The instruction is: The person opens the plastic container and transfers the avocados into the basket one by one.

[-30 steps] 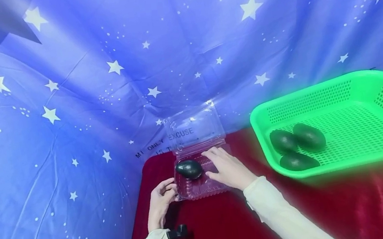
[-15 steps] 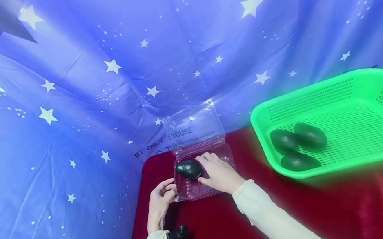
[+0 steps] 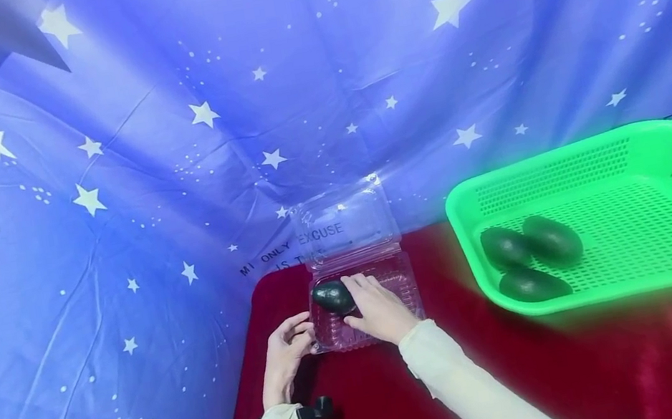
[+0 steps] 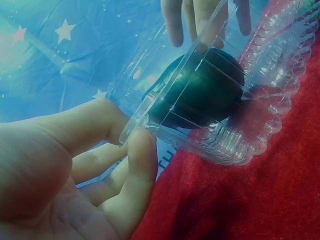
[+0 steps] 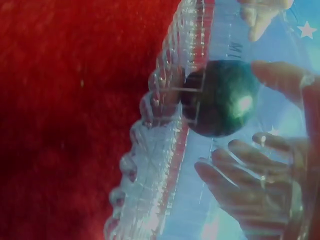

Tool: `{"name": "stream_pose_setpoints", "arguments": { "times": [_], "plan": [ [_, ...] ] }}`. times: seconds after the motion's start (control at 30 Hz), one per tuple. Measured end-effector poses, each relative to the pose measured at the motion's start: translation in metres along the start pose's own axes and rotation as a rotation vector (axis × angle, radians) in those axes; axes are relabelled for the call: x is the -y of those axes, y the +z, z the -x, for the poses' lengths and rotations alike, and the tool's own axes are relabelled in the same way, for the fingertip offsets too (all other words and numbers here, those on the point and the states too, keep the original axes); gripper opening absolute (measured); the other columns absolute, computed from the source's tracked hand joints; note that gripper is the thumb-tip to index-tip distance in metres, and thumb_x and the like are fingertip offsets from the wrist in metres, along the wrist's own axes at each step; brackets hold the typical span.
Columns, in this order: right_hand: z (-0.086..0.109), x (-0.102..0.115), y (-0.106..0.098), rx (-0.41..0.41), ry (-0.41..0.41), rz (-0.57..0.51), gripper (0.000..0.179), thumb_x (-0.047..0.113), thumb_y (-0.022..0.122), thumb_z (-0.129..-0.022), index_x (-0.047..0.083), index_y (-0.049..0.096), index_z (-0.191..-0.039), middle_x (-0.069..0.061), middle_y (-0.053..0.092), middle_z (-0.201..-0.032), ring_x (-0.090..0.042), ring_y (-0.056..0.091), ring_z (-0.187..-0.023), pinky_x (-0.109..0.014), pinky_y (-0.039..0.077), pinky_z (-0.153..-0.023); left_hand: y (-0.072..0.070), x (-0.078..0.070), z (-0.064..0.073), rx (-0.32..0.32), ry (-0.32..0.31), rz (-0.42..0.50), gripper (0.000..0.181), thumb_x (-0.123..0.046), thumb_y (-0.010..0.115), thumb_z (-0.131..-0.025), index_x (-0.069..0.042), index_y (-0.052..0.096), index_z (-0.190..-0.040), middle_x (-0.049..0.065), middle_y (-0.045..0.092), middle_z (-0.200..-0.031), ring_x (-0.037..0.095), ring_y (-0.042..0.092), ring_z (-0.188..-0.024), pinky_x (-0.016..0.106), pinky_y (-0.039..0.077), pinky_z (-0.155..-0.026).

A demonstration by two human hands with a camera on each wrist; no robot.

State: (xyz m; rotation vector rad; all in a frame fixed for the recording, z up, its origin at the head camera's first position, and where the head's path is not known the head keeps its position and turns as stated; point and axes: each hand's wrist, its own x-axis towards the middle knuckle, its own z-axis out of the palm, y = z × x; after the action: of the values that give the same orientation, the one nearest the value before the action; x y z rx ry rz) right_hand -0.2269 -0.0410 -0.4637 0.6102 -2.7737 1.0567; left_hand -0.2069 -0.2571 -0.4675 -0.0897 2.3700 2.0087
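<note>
A dark green avocado (image 3: 330, 298) lies in the left part of a clear plastic clamshell container (image 3: 343, 337), whose lid (image 3: 348, 226) stands raised at the back. With thumb and forefinger, my left hand (image 3: 283, 359) pinches the container's left rim, seen close up in the left wrist view. My right hand (image 3: 384, 312) reaches over the container from the right, fingertips at the avocado's right end. Its fingers (image 5: 225, 182) look straight and spread in the right wrist view, the thumb by the avocado; firm contact is hard to tell through the plastic.
To the right stands a green perforated basket (image 3: 635, 291) with three more dark avocados (image 3: 552, 240) at its left end. Red cloth (image 3: 379, 413) covers the table. A blue star-printed curtain (image 3: 314, 61) hangs close behind and at the left.
My right hand has moved left, from beside the avocado to its right end, now covering part of it. The left hand stays at the container's rim.
</note>
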Motion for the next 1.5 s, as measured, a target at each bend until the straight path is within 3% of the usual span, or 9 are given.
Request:
{"name": "stream_pose_setpoints", "arguments": {
  "times": [0.33,0.77,1.07,1.33,1.5],
  "plan": [
    [-0.005,-0.001,0.012,-0.029,-0.014,0.001,0.079,0.020,0.081,-0.082,0.004,0.041,-0.149,-0.018,0.051,-0.141,-0.036,0.049,-0.129,-0.049,0.047,-0.105,-0.001,0.003,-0.002,0.003,-0.001,0.020,0.044,0.011,0.059,-0.083,0.012,0.057,-0.127,0.017,0.065,-0.099,0.007,0.061,-0.068,0.021,0.055,-0.059],
    [-0.008,-0.002,0.018,-0.060,-0.080,-0.008,0.068,0.012,0.081,-0.080,0.010,0.051,-0.141,-0.012,0.055,-0.134,-0.034,0.055,-0.119,-0.049,0.050,-0.101,0.001,-0.003,0.000,0.001,0.007,0.006,0.043,0.008,0.061,-0.085,0.011,0.058,-0.128,0.022,0.065,-0.104,0.006,0.061,-0.069,0.020,0.055,-0.061],
    [-0.006,-0.001,0.017,-0.015,-0.106,-0.004,0.061,0.018,0.084,-0.078,0.009,0.057,-0.132,-0.009,0.061,-0.121,-0.029,0.055,-0.111,-0.044,0.050,-0.101,0.001,-0.001,0.000,0.000,0.006,0.019,0.042,0.009,0.060,-0.085,0.011,0.058,-0.127,0.021,0.065,-0.102,0.006,0.060,-0.067,0.020,0.054,-0.060],
    [-0.006,0.000,0.016,0.039,-0.133,-0.051,0.061,0.018,0.083,-0.080,0.005,0.056,-0.134,-0.013,0.061,-0.126,-0.033,0.056,-0.119,-0.046,0.046,-0.106,0.001,-0.001,0.000,0.003,0.019,0.011,0.042,0.008,0.061,-0.086,0.010,0.058,-0.127,0.015,0.066,-0.099,0.007,0.061,-0.068,0.021,0.056,-0.060],
    [-0.006,0.001,0.017,0.027,-0.136,-0.088,0.060,0.013,0.084,-0.077,0.005,0.058,-0.131,-0.013,0.061,-0.123,-0.032,0.058,-0.115,-0.047,0.047,-0.104,0.001,-0.001,0.001,0.004,0.016,0.009,0.042,0.007,0.062,-0.086,0.011,0.058,-0.127,0.014,0.067,-0.099,0.007,0.062,-0.069,0.021,0.056,-0.061]
  ]
}}
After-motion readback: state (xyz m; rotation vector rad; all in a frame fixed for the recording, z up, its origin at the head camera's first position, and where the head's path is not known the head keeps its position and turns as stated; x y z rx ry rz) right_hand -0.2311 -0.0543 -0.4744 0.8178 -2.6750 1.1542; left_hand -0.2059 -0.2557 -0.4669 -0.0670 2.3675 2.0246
